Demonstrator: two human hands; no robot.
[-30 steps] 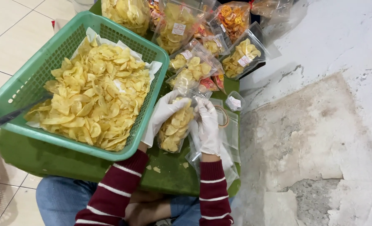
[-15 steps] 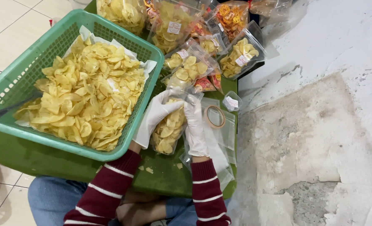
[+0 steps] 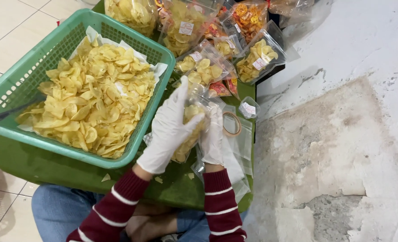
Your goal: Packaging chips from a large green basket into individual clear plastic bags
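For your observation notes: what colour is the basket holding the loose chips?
Green, a mint shade, with latticed walls: the basket shows best in the head view.

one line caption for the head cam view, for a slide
Gloved left hand and right hand hold a clear bag of chips beside a chip-filled green basket.

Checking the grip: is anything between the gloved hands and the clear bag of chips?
Nothing visible: left hand lies over the clear plastic bag of yellow chips, right hand grips its side.
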